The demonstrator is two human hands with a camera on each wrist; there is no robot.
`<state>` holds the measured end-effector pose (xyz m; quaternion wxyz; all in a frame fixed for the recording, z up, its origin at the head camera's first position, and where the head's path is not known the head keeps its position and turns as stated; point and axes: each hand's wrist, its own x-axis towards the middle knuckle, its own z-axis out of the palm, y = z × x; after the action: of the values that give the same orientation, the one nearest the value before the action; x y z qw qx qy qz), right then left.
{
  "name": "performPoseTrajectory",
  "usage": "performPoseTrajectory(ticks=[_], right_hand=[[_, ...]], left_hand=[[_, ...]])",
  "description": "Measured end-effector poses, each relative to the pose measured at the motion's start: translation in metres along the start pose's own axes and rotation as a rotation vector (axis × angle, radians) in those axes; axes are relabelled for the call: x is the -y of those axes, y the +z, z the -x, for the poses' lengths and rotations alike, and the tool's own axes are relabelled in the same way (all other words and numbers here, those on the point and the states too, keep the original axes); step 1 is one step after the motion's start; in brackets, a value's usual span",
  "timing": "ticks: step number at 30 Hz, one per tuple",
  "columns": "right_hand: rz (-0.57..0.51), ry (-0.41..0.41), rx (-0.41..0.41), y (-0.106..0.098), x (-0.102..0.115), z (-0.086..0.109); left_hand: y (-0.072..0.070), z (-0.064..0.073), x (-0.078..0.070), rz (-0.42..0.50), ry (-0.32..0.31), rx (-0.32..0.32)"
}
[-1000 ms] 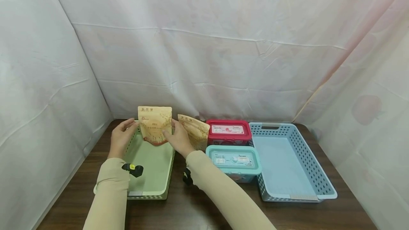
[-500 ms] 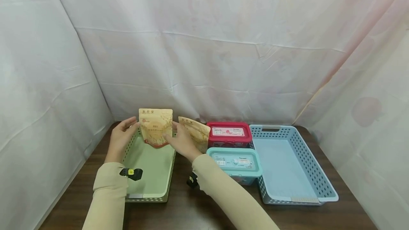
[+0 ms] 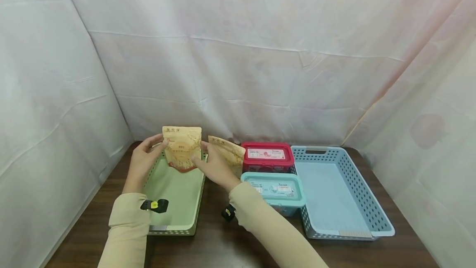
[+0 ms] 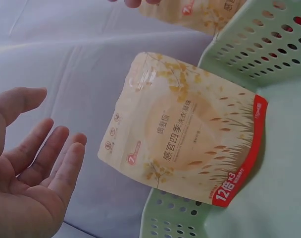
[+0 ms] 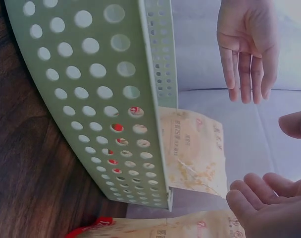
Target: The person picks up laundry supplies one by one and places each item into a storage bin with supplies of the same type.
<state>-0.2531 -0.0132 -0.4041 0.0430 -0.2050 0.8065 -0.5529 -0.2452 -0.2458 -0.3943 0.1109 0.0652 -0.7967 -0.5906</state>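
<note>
A cream laundry-bead pouch (image 3: pixel 182 150) with a red lower edge stands upright at the far end of the green basket (image 3: pixel 172 206). On its left is my left hand (image 3: pixel 143 162), fingers spread and apart from the pouch (image 4: pixel 185 129) in the left wrist view. My right hand (image 3: pixel 219 168) is at the pouch's right side; the right wrist view shows its fingers (image 5: pixel 254 191) loosely bent, holding nothing, close to the top corner of the pouch (image 5: pixel 192 148). A second similar pouch (image 3: pixel 232 156) leans outside the basket, partly behind the right hand.
Right of the second pouch sit a red lidded box (image 3: pixel 267 154) and, in front of it, a turquoise lidded box (image 3: pixel 275 189). A light-blue basket (image 3: pixel 334 193) is at the right of the dark wooden table (image 3: pixel 219 243). White cloth (image 3: pixel 238 77) hangs behind.
The left hand has shifted slightly right, its thumb now overlapping the pouch's edge in the head view. The right hand has drawn a little to the right. The pouch stays in the basket.
</note>
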Motion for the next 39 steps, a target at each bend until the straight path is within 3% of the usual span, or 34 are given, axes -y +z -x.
performPoseTrajectory(ticks=[13, 31, 39], right_hand=[[0.058, -0.044, 0.006, -0.024, -0.008, 0.016], [0.133, -0.039, -0.041, -0.069, -0.008, 0.031], [0.23, -0.041, -0.032, -0.082, -0.011, 0.036]], left_hand=[[0.012, 0.007, 0.001, -0.055, 0.077, 0.074], [0.036, -0.002, -0.002, -0.015, 0.118, 0.168], [0.049, -0.001, -0.008, -0.024, 0.096, 0.2]])
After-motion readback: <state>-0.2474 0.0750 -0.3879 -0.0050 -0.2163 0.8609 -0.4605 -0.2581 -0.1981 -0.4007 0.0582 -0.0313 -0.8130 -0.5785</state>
